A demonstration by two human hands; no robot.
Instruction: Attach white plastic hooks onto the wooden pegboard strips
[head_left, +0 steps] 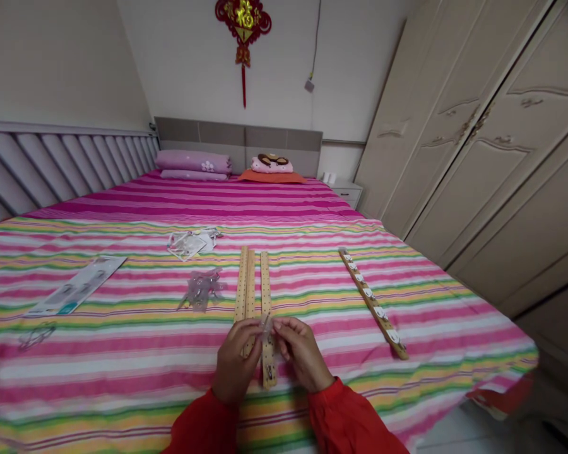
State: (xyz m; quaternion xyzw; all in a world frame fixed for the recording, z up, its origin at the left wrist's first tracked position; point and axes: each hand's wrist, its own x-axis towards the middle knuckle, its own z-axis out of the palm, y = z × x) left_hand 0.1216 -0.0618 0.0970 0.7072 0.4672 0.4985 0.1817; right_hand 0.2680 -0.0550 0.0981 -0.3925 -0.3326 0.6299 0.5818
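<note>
Between my two hands is a small clear plastic packet [266, 325], pinched from both sides by the fingertips. My left hand [236, 356] grips its left edge, and my right hand [303, 350] has thumb and fingers closed at its right edge. What the packet contains is too small to make out. Below it lies a narrow wooden strip [266, 287] dotted with holes, a small metal piece [269, 373] on its near end. Two more holed wooden strips [250, 284] lie side by side just to the left, their near ends partly hidden by my left hand.
Several similar packets [203, 290] form a pile left of the strips, with white-backed packaging [193, 243] beyond. A long blister pack [78, 287] and a thin wire bundle [36, 335] lie far left. Right, a wooden strip carries several white discs [368, 292]. Everything rests on a striped bedspread [137, 366].
</note>
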